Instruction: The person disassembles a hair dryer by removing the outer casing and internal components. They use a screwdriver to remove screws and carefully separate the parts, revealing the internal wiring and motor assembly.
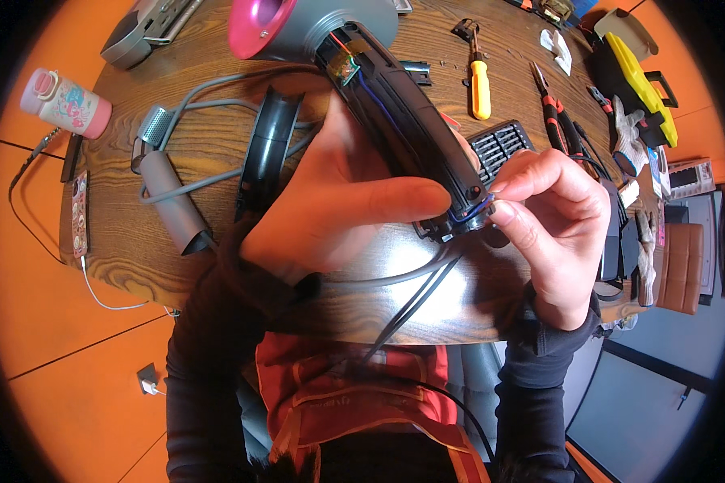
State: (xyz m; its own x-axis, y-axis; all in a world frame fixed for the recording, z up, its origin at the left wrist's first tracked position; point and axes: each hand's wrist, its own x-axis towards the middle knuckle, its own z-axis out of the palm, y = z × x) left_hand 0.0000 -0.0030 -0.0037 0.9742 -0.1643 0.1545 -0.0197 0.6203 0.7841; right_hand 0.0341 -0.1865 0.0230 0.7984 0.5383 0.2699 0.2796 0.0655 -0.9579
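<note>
A hair dryer with a grey and pink head [298, 32] lies slanted across my view, its black handle [407, 133] opened along one side. Inside the handle run a thin blue wire [383, 105] and a small green circuit board [348, 72]. My left hand [330, 205] wraps round the handle from beneath, its thumb pressed near the lower end. At that end, the thumb and forefinger of my right hand [560, 221] pinch the blue wire. Left of my hands lie a curved black half shell [267, 153] and a grey tube [171, 201].
Grey cable [197, 101] loops over the wooden table. Beyond the handle lie a yellow screwdriver [480, 88], a black slotted tray [499, 149] and red-handled pliers [552, 113]. A yellow and black toolbox [636, 88] stands far right; a pink and white bottle [68, 105] is at left.
</note>
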